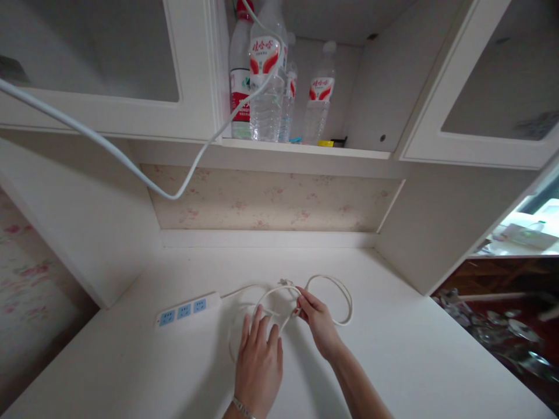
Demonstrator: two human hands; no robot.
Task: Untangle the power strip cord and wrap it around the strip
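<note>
A: Where do we find the power strip (187,309)?

B: We see it lying at a slant on the white tabletop (144,372), left of both hands, its 3 blue socket faces turned up. A pale lead leaves its right end and runs toward the hands.

A: And our right hand (321,331)?

B: It pinches the white cord (279,287) between thumb and fingers, at the right side of a raised loop. Just beyond it, another loop rests on the tabletop.

A: What about our left hand (258,364)?

B: We have it back upward, fingers stretched out over the near part of the loop. The hand itself hides the cord there, so we can't tell whether it grips. A bracelet (242,408) circles that wrist.

A: What is above us?

B: A shelf (305,148) with 4 plastic bottles (265,87), 1 of them red-capped, and a small yellow item (325,143) by its front edge. Before the cabinet, a white cable (174,196) hangs in a bend.
</note>
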